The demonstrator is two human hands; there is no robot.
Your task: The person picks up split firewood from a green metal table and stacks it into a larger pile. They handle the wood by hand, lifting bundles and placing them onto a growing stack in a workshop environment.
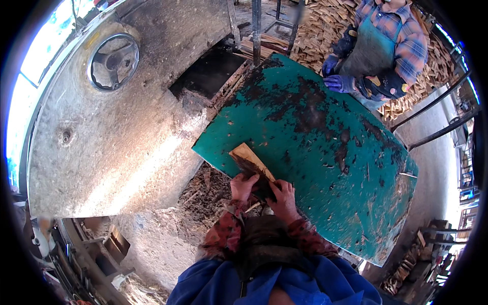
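A short piece of wood (253, 157) with a pale sawn face and dark bark on its near side rests across the near left edge of a green table (315, 173). My left hand (243, 187) grips the bark side near the middle of the piece. Close to its near end, my right hand (283, 199) has its fingers and thumb wrapped round the wood. Both hands are bare, with red patterned sleeves behind them. The underside of the wood is hidden.
Left of the table stands a large dusty machine panel (137, 117) with a handwheel (113, 62). Across the table is a co-worker (376, 51) in purple gloves, one glove at the table edge. Behind lies a heap of cut wood (325, 25). Bark scraps (206, 195) litter the floor.
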